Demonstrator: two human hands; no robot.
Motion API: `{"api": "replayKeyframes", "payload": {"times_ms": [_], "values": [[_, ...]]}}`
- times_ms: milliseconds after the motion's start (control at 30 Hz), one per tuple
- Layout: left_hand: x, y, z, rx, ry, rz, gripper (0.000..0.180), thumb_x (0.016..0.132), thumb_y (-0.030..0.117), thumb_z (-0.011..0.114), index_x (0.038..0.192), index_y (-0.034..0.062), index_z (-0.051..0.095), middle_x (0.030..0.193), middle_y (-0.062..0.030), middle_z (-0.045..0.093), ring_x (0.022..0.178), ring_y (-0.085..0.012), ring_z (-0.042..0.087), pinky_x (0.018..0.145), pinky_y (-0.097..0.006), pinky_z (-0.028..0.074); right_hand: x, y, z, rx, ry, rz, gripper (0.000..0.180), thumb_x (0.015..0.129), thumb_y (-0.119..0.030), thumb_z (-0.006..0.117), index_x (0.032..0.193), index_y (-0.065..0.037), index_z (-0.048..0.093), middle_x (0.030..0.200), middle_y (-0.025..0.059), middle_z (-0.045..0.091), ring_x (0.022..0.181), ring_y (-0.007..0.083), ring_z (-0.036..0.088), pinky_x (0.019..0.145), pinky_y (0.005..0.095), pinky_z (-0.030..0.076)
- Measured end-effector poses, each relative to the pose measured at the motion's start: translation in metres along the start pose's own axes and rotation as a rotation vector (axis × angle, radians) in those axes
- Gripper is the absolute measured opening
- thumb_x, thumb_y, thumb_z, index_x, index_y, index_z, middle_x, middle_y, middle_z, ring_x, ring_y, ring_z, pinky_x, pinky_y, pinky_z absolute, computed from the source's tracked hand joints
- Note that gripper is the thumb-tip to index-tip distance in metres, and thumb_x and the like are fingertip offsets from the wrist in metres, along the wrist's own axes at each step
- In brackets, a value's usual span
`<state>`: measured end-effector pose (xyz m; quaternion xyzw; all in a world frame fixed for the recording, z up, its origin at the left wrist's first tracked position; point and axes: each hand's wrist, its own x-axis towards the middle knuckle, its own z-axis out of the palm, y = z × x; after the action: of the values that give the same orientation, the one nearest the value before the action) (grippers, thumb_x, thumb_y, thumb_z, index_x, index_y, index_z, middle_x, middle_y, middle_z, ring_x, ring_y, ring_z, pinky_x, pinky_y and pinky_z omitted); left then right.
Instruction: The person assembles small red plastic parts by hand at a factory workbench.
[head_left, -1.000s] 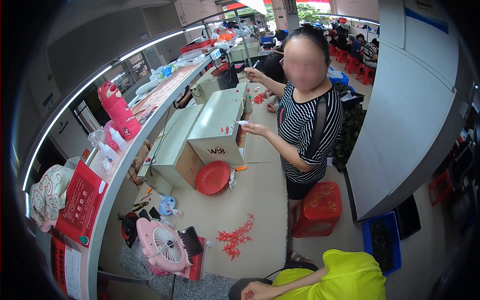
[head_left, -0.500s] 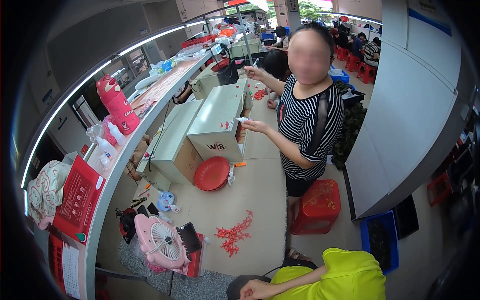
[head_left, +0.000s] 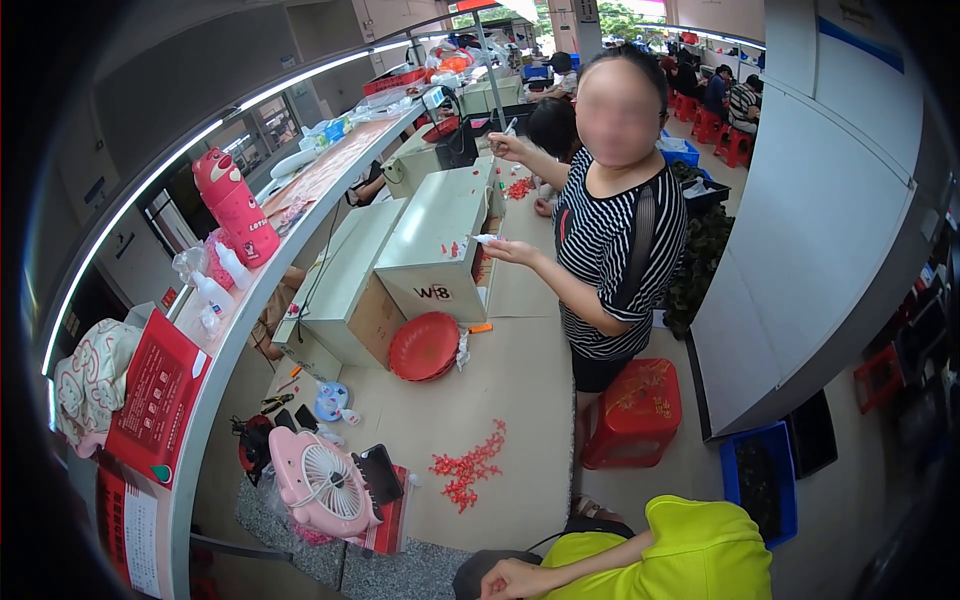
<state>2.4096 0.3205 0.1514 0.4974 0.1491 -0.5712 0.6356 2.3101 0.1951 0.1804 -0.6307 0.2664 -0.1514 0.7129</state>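
Brown cardboard covers the long worktable [head_left: 520,400] that runs from the lower middle of the frame up toward the top centre. Two pale green boxes [head_left: 440,240] lie on it at centre left. A co-worker in a striped top [head_left: 615,250] stands at the table's right edge, holding a small white piece over the nearer box in one hand [head_left: 508,250], with the other hand raised further up. A red plastic stool [head_left: 635,412] stands just below that person. A pink desk fan [head_left: 320,485] sits at the lower left of the table, and a shallow red dish [head_left: 425,347] leans against the nearer box. Small red pieces [head_left: 468,468] lie scattered on the cardboard at lower centre, well apart from the right hand [head_left: 512,578]. That hand, on a yellow sleeve [head_left: 700,550], lies at the bottom edge with its fingers curled; I cannot tell whether it holds anything. No left hand shows.
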Motion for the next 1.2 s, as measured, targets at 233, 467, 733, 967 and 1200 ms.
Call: {"api": "replayKeyframes", "payload": {"times_ms": [233,467,733,967,1200], "values": [[-0.001,0.001,0.002,-0.005,-0.058,-0.021,0.04,0.089,0.032,0.051,0.123,0.0101,0.051,0.112,0.0002,0.06,0.068,-0.0091,0.05,0.043,-0.019,0.034,0.0,-0.001,-0.001,0.011,-0.009,-0.017,0.015,0.074,-0.016,0.073,0.078,-0.002,0.068,0.066,0.0063,0.065,0.05,0.0109,0.058,0.046,0.0248,0.046],[-0.005,-0.001,0.01,0.007,0.015,0.022,0.041,0.089,0.033,0.052,0.122,0.0095,0.052,0.116,0.0,0.059,0.066,-0.0089,0.05,0.042,-0.019,0.034,-0.002,-0.004,-0.003,0.009,-0.003,0.018,0.014,0.074,-0.015,0.073,0.078,-0.002,0.068,0.066,0.0067,0.065,0.05,0.0113,0.058,0.046,0.0251,0.046],[-0.009,0.003,0.012,-0.021,-0.075,-0.014,0.039,0.089,0.031,0.05,0.121,0.0081,0.052,0.11,0.0,0.061,0.065,-0.0092,0.048,0.043,-0.019,0.035,-0.001,0.002,-0.001,0.015,0.002,-0.013,0.013,0.074,-0.014,0.072,0.078,-0.002,0.068,0.066,0.0068,0.065,0.049,0.0116,0.058,0.046,0.0254,0.046],[-0.006,0.001,0.007,0.017,-0.162,0.021,0.041,0.089,0.029,0.049,0.124,0.0077,0.05,0.111,0.0001,0.06,0.066,-0.0091,0.049,0.044,-0.018,0.035,0.001,0.007,0.0,-0.001,0.013,-0.037,0.012,0.074,-0.013,0.071,0.078,-0.002,0.068,0.066,0.0072,0.065,0.048,0.0122,0.058,0.046,0.0264,0.046],[-0.005,0.0,0.004,0.045,-0.205,0.04,0.039,0.089,0.03,0.05,0.121,0.0085,0.053,0.103,0.0014,0.061,0.066,-0.0094,0.05,0.043,-0.019,0.036,-0.001,0.003,-0.003,0.111,-0.119,0.111,0.018,0.079,-0.02,0.068,0.08,-0.003,0.066,0.067,0.0047,0.064,0.052,0.0092,0.059,0.051,0.0226,0.048]]}}
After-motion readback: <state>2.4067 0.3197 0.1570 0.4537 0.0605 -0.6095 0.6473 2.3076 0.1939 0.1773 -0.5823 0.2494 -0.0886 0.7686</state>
